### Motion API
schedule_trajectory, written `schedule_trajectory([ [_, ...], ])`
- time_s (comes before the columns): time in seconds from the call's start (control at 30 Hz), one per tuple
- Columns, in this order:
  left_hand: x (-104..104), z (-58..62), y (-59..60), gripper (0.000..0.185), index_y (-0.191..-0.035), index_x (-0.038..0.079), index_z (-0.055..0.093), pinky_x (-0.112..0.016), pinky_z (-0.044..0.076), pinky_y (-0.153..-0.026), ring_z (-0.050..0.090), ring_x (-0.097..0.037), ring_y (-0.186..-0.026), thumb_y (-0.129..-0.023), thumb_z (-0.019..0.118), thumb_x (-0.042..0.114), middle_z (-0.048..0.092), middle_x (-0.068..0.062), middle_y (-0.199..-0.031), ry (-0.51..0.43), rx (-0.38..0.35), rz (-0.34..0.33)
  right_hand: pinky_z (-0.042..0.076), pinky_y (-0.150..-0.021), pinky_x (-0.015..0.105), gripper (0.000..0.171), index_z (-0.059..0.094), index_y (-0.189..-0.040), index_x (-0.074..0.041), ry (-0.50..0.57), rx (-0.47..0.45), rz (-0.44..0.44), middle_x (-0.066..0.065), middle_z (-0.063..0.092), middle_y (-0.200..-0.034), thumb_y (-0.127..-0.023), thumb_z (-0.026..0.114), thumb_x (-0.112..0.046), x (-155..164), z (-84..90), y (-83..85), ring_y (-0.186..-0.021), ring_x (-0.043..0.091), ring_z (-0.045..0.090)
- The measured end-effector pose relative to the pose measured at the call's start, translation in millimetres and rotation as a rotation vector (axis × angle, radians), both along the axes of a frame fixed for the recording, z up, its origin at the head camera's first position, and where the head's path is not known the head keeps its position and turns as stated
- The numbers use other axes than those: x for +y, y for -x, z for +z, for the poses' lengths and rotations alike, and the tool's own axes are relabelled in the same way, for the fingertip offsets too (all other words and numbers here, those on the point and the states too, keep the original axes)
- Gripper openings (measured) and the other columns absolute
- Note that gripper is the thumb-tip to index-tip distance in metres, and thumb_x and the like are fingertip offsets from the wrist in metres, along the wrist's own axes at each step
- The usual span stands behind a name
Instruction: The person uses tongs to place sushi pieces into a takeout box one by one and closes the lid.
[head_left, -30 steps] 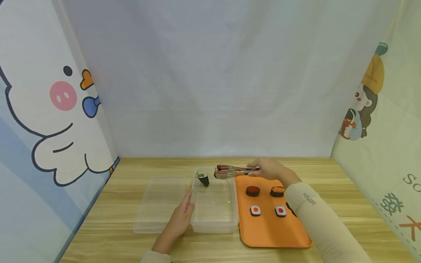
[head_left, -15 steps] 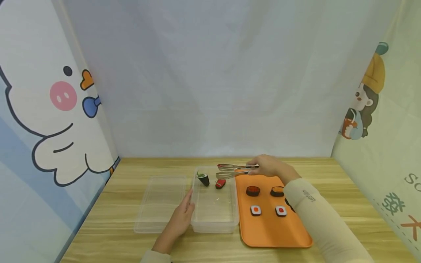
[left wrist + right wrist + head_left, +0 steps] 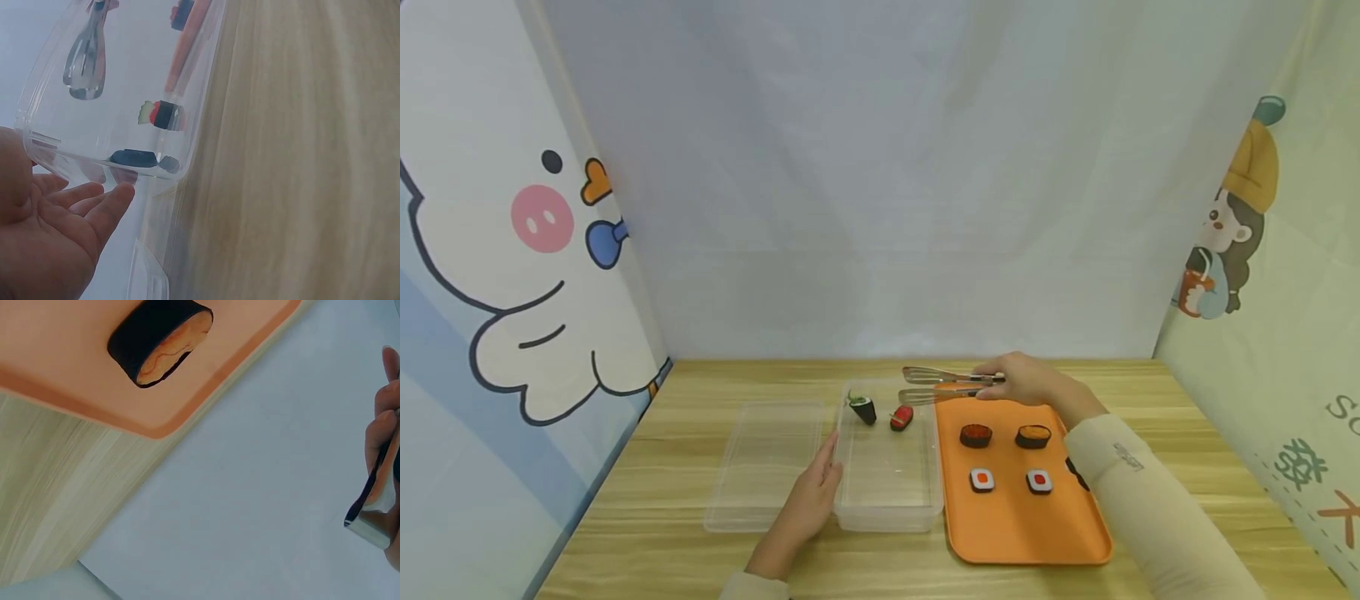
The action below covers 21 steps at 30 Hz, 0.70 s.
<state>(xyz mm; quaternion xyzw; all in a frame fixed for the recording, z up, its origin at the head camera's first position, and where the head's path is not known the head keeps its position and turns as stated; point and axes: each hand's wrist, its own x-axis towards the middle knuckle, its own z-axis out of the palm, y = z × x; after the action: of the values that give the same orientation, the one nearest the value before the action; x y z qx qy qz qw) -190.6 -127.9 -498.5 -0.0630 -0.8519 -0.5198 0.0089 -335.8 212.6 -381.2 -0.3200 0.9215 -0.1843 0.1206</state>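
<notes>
Right hand [image 3: 1024,380] clamped round slotted, silvery tongs [image 3: 921,397], their arms spread.
The tongs hang at one o'clock from the clear box's [image 3: 891,518] middle; inside, a red-topped, dark-wrapped sushi piece [image 3: 902,418] lies towards twelve, a green-tufted dark cone [image 3: 865,411] at eleven. The left hand [image 3: 811,497], fingers extended, touches the box at eight.

Head view, I log: right sleeve [image 3: 1157,504] pale cream, long, lower right of frame; small dark lettering [image 3: 1126,456] near cuff [image 3: 1086,429], too small to read. Left sleeve [image 3: 756,587] same cream, just end visible, bottom edge. Left hand [image 3: 811,498], right hand [image 3: 1021,379] bare.
</notes>
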Motion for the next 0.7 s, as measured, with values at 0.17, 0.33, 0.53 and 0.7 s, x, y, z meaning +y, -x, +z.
schedule_trajectory([
  [0.17,0.9,0.5,0.6,0.051,-0.153,0.0,0.022,-0.058,0.024,-0.109,0.03,-0.047,-0.135,-0.106,0.035,0.014,0.029,-0.029,-0.15,-0.006,-0.002,-0.001,0.05,-0.084,0.047,0.055,0.054,-0.136,0.003,0.044,-0.018,-0.036,0.006,0.067,-0.109,-0.094,0.067,-0.031,12.5,0.6,-4.2,-0.098,0.025,0.063],
  [0.33,2.3,0.9,0.7,0.051,-0.153,0.0,0.022,-0.059,0.025,-0.108,0.031,-0.048,-0.134,-0.106,0.035,0.013,0.029,-0.03,-0.15,-0.005,0.005,-0.003,0.046,-0.075,0.041,0.057,0.055,-0.134,0.004,0.055,0.019,-0.056,0.008,0.066,-0.11,-0.093,0.067,-0.034,28.6,0.3,-7.7,-0.087,0.02,0.059],
  [0.53,3.4,-0.1,0.4,0.051,-0.153,0.0,0.023,-0.058,0.024,-0.109,0.03,-0.048,-0.134,-0.106,0.035,0.014,0.028,-0.029,-0.15,-0.002,0.002,0.0,0.045,-0.073,0.04,0.057,0.058,-0.13,0.005,0.073,0.027,-0.063,0.0,0.067,-0.101,-0.092,0.069,-0.036,47.1,-3.8,-11.6,-0.082,0.019,0.057],
  [0.7,3.4,-2.3,2.0,0.051,-0.154,0.0,0.022,-0.058,0.024,-0.109,0.03,-0.047,-0.135,-0.106,0.035,0.014,0.028,-0.028,-0.151,-0.006,-0.002,0.005,0.051,-0.082,0.048,0.054,0.06,-0.126,0.008,0.105,0.014,-0.066,0.013,0.067,-0.113,-0.091,0.071,-0.032,59.2,-8.8,-15.9,-0.103,0.033,0.06],
])
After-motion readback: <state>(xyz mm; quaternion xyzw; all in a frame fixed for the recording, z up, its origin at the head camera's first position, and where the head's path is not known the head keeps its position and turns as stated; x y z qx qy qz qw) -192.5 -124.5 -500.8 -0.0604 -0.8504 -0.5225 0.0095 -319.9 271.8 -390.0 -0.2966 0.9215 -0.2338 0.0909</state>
